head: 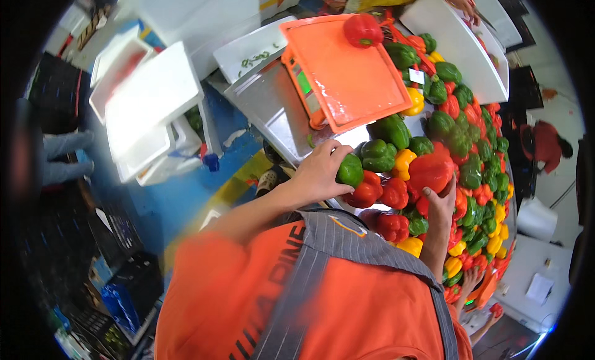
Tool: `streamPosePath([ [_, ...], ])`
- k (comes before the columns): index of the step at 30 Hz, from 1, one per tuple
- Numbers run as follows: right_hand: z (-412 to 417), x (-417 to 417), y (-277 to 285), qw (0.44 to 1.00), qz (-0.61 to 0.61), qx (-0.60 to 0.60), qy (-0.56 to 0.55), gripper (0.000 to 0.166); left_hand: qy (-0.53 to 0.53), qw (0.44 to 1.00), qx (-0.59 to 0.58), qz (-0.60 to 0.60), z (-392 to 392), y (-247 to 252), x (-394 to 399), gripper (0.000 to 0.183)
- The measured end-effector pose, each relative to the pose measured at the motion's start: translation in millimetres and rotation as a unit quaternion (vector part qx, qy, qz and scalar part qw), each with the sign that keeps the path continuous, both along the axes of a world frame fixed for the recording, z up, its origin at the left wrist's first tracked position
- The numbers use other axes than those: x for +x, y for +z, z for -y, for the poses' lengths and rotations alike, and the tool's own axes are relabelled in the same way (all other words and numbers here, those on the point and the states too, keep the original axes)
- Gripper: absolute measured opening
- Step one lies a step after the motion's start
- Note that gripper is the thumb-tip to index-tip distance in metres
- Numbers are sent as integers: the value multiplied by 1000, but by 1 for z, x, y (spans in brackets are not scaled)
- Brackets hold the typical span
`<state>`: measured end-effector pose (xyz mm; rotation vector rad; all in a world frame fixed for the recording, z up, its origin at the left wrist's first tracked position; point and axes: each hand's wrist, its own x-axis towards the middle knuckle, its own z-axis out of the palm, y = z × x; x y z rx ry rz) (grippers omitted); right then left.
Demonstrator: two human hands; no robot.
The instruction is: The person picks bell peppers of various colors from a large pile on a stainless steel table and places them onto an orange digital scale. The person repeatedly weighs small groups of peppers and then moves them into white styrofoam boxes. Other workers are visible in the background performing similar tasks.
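Note:
My left hand [320, 171] curls its fingers and thumb around a green bell pepper [349, 170] at the near left edge of the pile. To its right, my right hand [440, 197] grips a large red bell pepper [430, 171] from the right side, thumb on its lower face. Red, green and yellow bell peppers lie under and around both hands; a green one [379, 155] and a yellow one [403, 163] sit between them. Beyond my hands stands a scale with an orange tray [348, 76], and a single red bell pepper [363, 30] rests on its far right corner.
White foam boxes [153, 104] are stacked at left. A white tray [253, 50] with green scraps lies behind the scale. A white foam box [458, 43] stands at upper right, near another person's hand [462, 4]. Other people's hands [470, 283] work at lower right by a second orange scale.

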<state>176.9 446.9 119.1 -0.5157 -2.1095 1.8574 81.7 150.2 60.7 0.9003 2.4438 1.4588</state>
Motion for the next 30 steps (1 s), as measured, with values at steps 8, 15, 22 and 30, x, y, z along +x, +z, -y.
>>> streamPosePath([
  [8, 7, 10, 5, 929, 216, 300, 18, 91, -22, 996, -75, 33, 1, -38, -13, 78],
  [15, 7, 1, 14, 737, 308, 600, -34, 93, -48, 993, -77, 71, -11, -42, -32, 85],
  [22, 16, -11, -6, 689, 296, 660, 34, 90, -72, 991, -34, 107, -8, -50, -39, 89],
  [30, 49, -14, 14, 706, 174, 686, 19, 63, -134, 984, 7, 116, 8, -58, -41, 96],
])
